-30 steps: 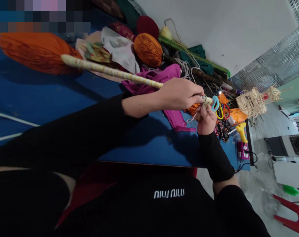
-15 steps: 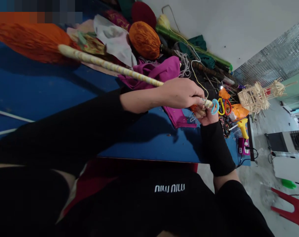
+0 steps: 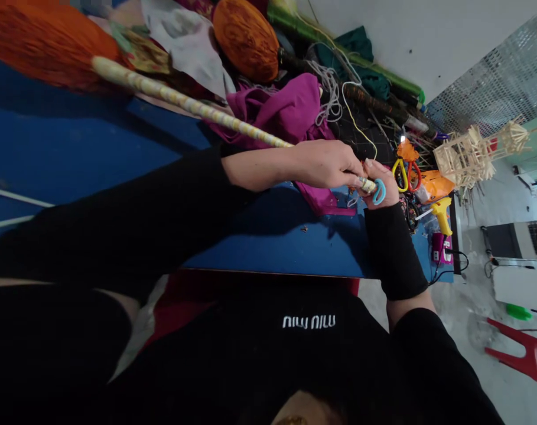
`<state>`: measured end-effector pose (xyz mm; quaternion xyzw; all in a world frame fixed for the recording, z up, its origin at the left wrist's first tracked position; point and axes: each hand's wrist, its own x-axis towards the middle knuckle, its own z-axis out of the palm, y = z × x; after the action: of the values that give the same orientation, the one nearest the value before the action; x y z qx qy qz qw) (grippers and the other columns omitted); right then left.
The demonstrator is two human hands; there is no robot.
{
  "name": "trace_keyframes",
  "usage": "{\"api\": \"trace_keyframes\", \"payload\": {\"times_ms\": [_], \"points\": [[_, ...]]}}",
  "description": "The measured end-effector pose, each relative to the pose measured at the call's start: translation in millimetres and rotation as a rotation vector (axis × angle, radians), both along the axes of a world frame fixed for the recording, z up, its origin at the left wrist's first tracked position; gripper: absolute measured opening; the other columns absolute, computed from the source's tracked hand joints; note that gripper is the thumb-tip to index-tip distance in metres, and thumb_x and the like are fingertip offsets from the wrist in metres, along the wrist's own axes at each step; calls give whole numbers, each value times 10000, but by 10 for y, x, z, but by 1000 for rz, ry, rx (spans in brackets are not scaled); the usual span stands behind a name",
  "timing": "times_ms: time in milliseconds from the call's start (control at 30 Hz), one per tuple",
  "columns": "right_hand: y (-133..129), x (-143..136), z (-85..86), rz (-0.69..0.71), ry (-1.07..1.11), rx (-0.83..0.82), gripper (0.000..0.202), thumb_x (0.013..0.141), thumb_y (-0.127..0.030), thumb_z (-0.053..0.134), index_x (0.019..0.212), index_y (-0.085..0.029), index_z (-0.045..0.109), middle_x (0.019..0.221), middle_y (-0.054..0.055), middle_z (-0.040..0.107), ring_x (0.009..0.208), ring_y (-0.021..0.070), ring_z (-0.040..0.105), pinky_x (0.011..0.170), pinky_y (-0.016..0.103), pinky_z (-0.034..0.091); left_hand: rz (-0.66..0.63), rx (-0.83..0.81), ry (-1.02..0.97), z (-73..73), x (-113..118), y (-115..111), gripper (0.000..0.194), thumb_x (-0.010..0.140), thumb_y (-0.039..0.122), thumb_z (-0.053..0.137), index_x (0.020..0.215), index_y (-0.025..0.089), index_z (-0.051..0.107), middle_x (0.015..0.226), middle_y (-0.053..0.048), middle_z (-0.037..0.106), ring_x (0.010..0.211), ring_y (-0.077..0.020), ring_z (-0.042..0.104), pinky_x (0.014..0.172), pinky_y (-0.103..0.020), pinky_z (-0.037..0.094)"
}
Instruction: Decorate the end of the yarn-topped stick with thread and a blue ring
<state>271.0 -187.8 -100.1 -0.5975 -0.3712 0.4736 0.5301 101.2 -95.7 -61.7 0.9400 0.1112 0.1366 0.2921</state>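
My left hand is closed around the thin end of a broom handle wrapped in pale yellow and white bands. The handle slants up to the left, to the broom's orange head. A light-blue loop sits at the handle's tip. My right hand is at that tip, behind the loop, its fingers curled and partly hidden by the handle and my left hand. A thin yellow cord runs down from the pile to my right hand; I cannot tell whether the fingers pinch it.
Behind my hands lie purple cloth, a second orange head on a dark handle, and grey cord. To the right are yellow- and red-handled tools, a yellow glue gun, a purple power strip and a stick model. The blue table has a near edge.
My right hand has moved from below the handle's tip to above and behind it. My left hand keeps its hold. The whole view has shifted slightly.
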Motion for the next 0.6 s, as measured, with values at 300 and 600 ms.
{"api": "trace_keyframes", "payload": {"times_ms": [300,600], "points": [[-86,-43,152,-13,-228,199,574,721,-669,788,610,-227,440,557,-74,376,522,65,333,495,232,318,-181,-71,42,77,-7,37,312,907,316,493,830,195,770,629,-11,654,545,-128,534,572,-260,352],[-157,42,306,-9,-822,377,525,904,-640,600,619,-215,487,595,-51,430,596,95,391,591,258,349,-47,25,102,117,15,20,342,909,361,499,1044,205,772,839,-26,769,694,-150,644,634,-252,364]]}}
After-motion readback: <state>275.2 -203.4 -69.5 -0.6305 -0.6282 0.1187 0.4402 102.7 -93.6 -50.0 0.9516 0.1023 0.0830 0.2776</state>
